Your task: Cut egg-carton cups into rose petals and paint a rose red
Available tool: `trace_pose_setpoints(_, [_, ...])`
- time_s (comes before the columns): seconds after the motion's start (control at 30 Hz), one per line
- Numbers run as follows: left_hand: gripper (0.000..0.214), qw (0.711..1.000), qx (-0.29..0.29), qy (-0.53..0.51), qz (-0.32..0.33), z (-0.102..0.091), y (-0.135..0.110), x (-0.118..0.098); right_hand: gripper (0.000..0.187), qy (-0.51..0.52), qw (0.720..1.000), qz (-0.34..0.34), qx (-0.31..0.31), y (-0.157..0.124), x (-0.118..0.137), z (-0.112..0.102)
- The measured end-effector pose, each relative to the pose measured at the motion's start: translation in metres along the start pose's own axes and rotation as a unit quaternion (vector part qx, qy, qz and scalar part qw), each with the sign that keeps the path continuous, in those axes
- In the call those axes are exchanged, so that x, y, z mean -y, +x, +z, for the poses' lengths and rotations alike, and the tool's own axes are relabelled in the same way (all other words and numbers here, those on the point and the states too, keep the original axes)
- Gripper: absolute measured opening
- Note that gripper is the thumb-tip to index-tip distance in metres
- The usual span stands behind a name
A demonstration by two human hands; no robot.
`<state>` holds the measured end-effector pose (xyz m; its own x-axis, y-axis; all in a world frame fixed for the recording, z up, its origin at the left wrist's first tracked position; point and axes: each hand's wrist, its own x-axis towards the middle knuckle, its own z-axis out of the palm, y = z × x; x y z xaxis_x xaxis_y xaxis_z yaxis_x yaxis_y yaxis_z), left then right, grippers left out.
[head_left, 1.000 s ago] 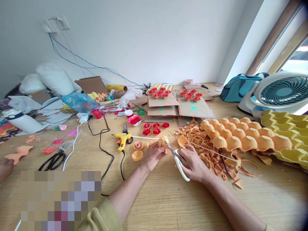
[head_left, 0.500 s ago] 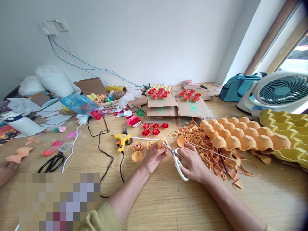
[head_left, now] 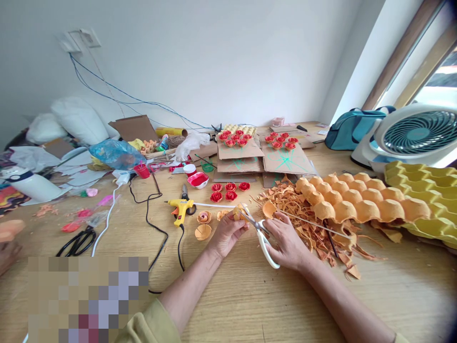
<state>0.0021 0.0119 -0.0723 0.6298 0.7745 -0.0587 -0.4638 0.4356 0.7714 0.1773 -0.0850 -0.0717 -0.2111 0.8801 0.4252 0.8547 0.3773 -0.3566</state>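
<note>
Cutting: piece [head_left: 238, 213] in work, raised over the table [head_left: 250, 305], scissors [head_left: 266, 245] blades at it; unpainted, trim looks unfinished.
Left hand [head_left: 227, 233]: thumb and fingers pinched together on piece.
Right hand [head_left: 288, 240]: wrapped round scissors handles; blade gap too small to tell.
Loose cup [head_left: 269, 209]: just beyond right fingertips; touching or apart, cannot tell. Plain, unpainted.
Red flowers [head_left: 231, 196]: five on table, two rows, behind the hands; look done. More on cardboard [head_left: 237, 151] at the back, also look done.
Plain flower [head_left: 204, 217]: right of glue gun [head_left: 182, 210]; layered, pinkish centre, outer petals bare. Looks assembled, paint left to do.
Open cup [head_left: 203, 232]: in front of plain flower; single layer, petals cut, assembly looks left to do.
Hidden one: another orange item partly behind left hand; stage unclear.
Paint dish [head_left: 198, 180]: red inside, left of red flowers, neither hand at it.
Scraps [head_left: 310, 238]: big heap right of right hand; much cutting done, I'd judge.
Orange carton [head_left: 357, 209]: cups attached in rows; plenty left uncut.
Co-worker hand [head_left: 7, 257]: left edge, at an orange bit [head_left: 11, 229]; grip blurred, cannot tell.
</note>
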Motion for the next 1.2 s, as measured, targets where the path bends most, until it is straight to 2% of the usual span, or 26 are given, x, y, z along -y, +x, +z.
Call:
trace_pose_setpoints(0.73, [0.028, 1.0, 0.004, -0.016, -0.009, 0.001, 0.0, -0.001, 0.022, 0.056, 0.998, -0.02, -0.023, 0.001, -0.002, 0.003])
trace_pose_setpoints(0.83, [0.029, 1.0, 0.002, -0.026, -0.012, 0.001, 0.0, -0.001, 0.027, 0.088, 0.995, -0.001, -0.041, 0.002, -0.001, 0.006])
trace_pose_setpoints(0.9, [0.029, 0.999, -0.003, -0.031, -0.014, 0.001, 0.0, 0.0, 0.029, 0.122, 0.99, 0.037, -0.058, 0.002, 0.0, 0.007])
trace_pose_setpoints(1.0, [0.029, 0.999, -0.006, -0.028, -0.017, 0.0, 0.0, 0.003, 0.027, 0.203, 0.969, 0.119, -0.081, 0.002, -0.001, 0.008])
trace_pose_setpoints(1.07, [0.029, 1.0, -0.003, -0.021, -0.017, 0.0, 0.0, 0.006, 0.024, 0.284, 0.941, 0.16, -0.088, 0.001, -0.002, 0.008])
trace_pose_setpoints(1.2, [0.029, 1.0, 0.011, 0.014, -0.014, 0.004, -0.002, 0.011, 0.03, 0.438, 0.876, 0.183, -0.09, 0.004, 0.0, 0.008])
